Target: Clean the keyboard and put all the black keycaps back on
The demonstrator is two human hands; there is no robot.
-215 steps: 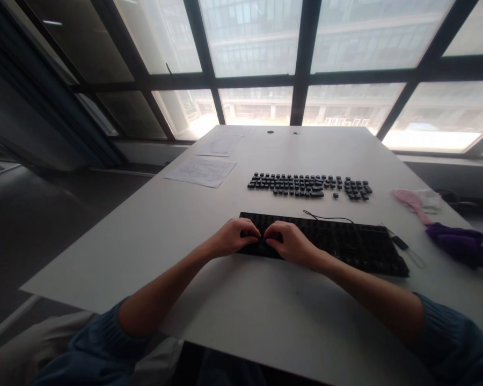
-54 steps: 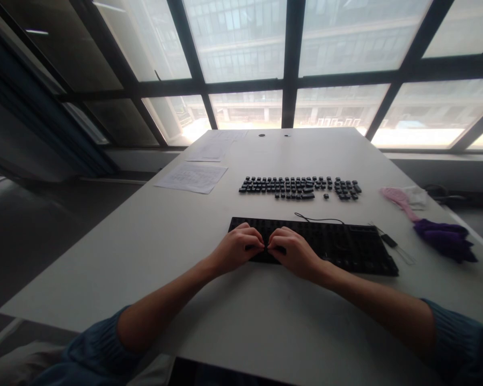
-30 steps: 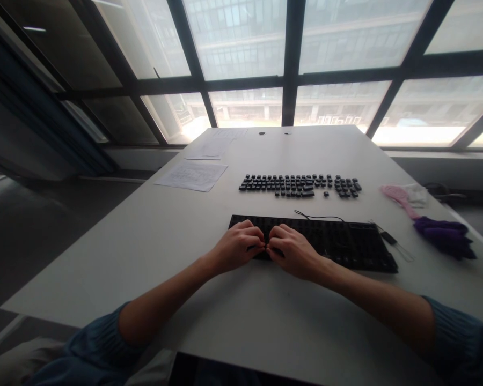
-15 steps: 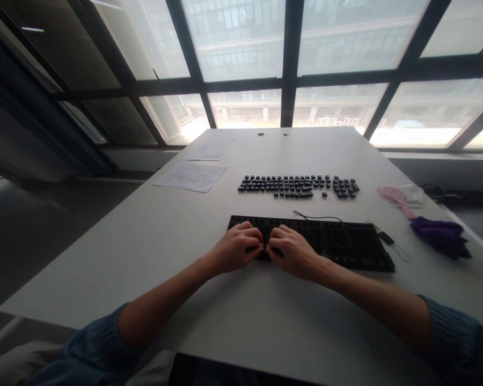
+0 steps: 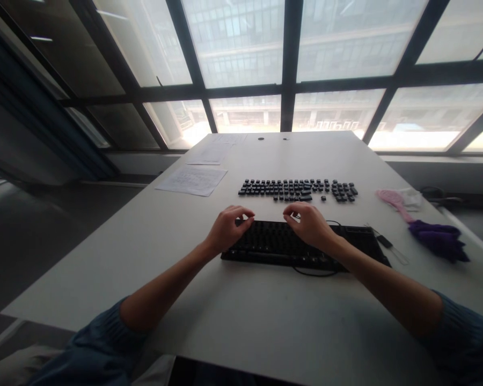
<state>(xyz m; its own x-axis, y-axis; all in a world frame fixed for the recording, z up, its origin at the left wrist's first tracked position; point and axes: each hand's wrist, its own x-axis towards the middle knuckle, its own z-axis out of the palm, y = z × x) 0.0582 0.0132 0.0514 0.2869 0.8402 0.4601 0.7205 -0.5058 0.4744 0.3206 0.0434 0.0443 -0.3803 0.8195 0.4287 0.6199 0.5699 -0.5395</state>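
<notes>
A black keyboard (image 5: 271,236), its keycaps off across the visible bed, lies in front of me on the white table. Above its left part is my left hand (image 5: 229,228), thumb and forefinger pinched together near the far edge. My right hand (image 5: 309,222) hovers over the middle with fingers curled and thumb tip close to the forefinger. Whether either pinch holds anything small cannot be made out. A cable (image 5: 316,274) loops out at the near edge. Beyond the keyboard, loose black keycaps (image 5: 273,187) stand in rows.
Right of the keyboard lies a small wire-looped tool (image 5: 385,242). Farther right are a pink handled object (image 5: 394,201), a purple cloth (image 5: 438,238) and a clear plastic wrapper (image 5: 412,198). Papers (image 5: 193,179) lie at the left. Windows rise behind the table (image 5: 177,230).
My hands have come off the keyboard's near-left part, moving apart, upward and away from me. The keyboard's near edge shows more fully, with a cable loop now visible there.
</notes>
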